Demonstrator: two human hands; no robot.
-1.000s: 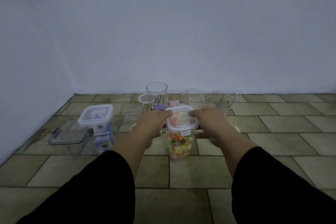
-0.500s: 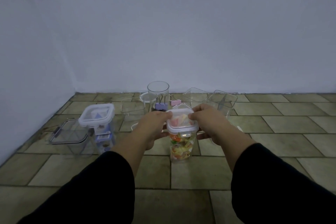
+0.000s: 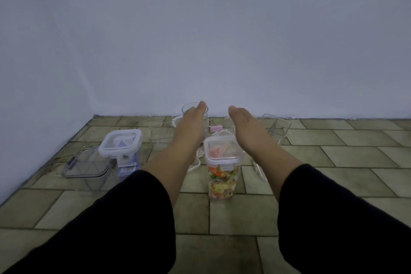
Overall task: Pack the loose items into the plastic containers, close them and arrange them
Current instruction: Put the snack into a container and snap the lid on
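A tall clear container (image 3: 222,176) full of colourful wrapped pieces stands on the tiled floor with its white lid (image 3: 223,148) on. My left hand (image 3: 190,127) reaches past it on the left, fingers extended, over a round clear cup (image 3: 189,107). My right hand (image 3: 246,128) stretches forward on the right, past the container, holding nothing. A pink binder clip (image 3: 216,128) lies between the hands. A second lidded container (image 3: 121,143) with blue contents stands at the left.
A low clear box with a grey rim (image 3: 86,165) sits far left near the wall. Open clear containers (image 3: 275,127) (image 3: 159,134) stand behind the hands. A lid edge (image 3: 259,170) lies at the right. The white wall (image 3: 200,40) closes off the back.
Both hands have let go of the lid of the colourful container and moved forward past it toward the back row. The container stands alone.
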